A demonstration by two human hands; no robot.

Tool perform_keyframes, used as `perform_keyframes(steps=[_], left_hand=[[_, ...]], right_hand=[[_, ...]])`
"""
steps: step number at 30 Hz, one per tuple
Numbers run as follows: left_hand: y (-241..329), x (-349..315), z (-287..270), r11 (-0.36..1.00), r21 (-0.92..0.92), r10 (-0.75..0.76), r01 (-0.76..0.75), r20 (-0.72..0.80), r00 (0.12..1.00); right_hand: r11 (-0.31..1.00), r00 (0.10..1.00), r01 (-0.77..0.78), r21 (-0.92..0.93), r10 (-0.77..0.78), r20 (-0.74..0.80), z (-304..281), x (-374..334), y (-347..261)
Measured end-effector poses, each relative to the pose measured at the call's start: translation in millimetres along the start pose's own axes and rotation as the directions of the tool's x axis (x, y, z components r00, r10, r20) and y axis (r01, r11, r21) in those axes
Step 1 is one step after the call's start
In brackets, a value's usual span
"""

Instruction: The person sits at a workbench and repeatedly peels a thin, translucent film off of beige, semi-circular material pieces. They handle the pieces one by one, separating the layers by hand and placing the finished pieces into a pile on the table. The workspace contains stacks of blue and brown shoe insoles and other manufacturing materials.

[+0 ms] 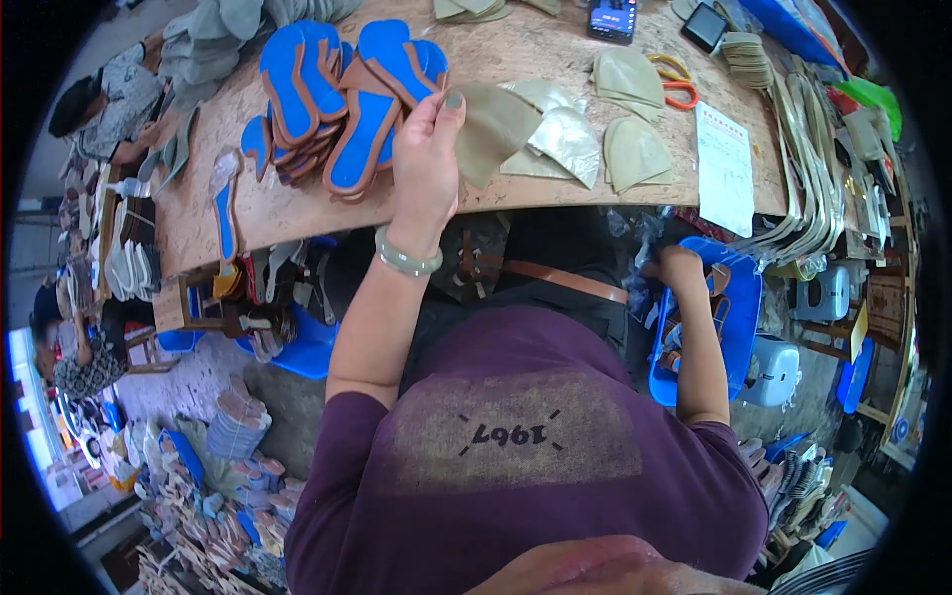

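My left hand (424, 159) is raised over the table's front edge. Its thumb and fingers pinch an olive, curved-edge flat piece (501, 131) by its left side. Partly under this piece lie shiny, pale olive pieces (565, 149). To the left of the hand is a pile of blue insoles with brown edging (362, 141). Below table level, my right hand (680, 266) is at the left rim of a blue plastic basket (751, 307). Its fingers are mostly hidden beside crumpled clear plastic (643, 238), so I cannot see whether they hold anything.
Orange-handled scissors (678, 91), stacked olive pieces (637, 154), a paper sheet (725, 164) and a phone (612, 20) lie on the wooden table (288, 220). Long pale strips (808, 159) hang over its right end. Another person (119, 109) sits at the far left.
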State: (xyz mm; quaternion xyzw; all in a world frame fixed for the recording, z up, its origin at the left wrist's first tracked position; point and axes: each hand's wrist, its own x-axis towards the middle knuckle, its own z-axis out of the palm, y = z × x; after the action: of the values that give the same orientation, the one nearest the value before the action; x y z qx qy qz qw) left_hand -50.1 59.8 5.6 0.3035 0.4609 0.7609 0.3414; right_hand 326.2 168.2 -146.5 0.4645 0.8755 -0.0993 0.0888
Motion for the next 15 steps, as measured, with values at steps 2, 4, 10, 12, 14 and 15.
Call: perform_keyframes(steps=[2, 4, 10, 12, 14, 15], left_hand=[[3, -9, 2, 0.994, 0.101, 0.048, -0.047, -0.013, 0.999], [2, -19, 11, 0.991, 0.115, 0.073, -0.074, 0.015, 0.997], [-3, -55, 26, 0.97, 0.225, 0.082, -0.097, 0.075, 0.994], [-2, -58, 25, 0.989, 0.093, 0.099, -0.111, 0.126, 0.987], [-3, -61, 23, 0.993, -0.003, 0.114, -0.116, 0.197, 0.974], [-5, -64, 21, 0.993, -0.032, 0.122, -0.117, 0.239, 0.963]], right_hand=[[0.92, 0.992, 0.065, 0.387, -0.02, -0.121, -68, 2, -63], [0.659, 0.952, 0.248, 0.71, -0.029, -0.305, -116, -9, -114], [0.06, 0.897, 0.437, 0.897, 0.035, -0.44, -134, 19, -197], [0.003, 0.9, 0.433, 0.901, 0.045, -0.433, -136, 23, -211], [-0.065, 0.902, 0.431, 0.9, 0.036, -0.43, -131, 27, -213], [-0.033, 0.906, 0.422, 0.906, 0.042, -0.421, -130, 27, -213]])
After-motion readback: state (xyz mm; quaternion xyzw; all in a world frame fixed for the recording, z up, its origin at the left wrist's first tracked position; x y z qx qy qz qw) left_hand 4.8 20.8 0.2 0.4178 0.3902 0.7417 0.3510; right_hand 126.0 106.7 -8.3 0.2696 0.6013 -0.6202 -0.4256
